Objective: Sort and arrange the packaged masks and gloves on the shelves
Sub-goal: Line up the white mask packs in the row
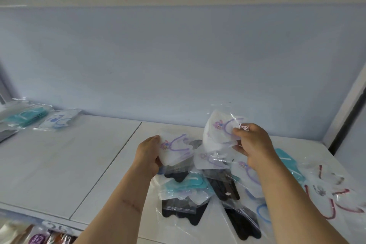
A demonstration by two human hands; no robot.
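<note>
My left hand grips a packaged white mask with purple ear loops just above the shelf. My right hand pinches a second packaged white mask with a purple cartoon print, lifted higher and tilted. Below both lies a loose pile of packaged masks: black, teal, and white with purple loops. White masks with red loops lie at the pile's right. At the far left, teal mask packs and a white-and-blue mask pack lie side by side.
The white shelf board has a seam running diagonally through its middle. A pale back panel rises behind, and a post bounds the right end. Colourful packets show on the lower shelf at bottom left.
</note>
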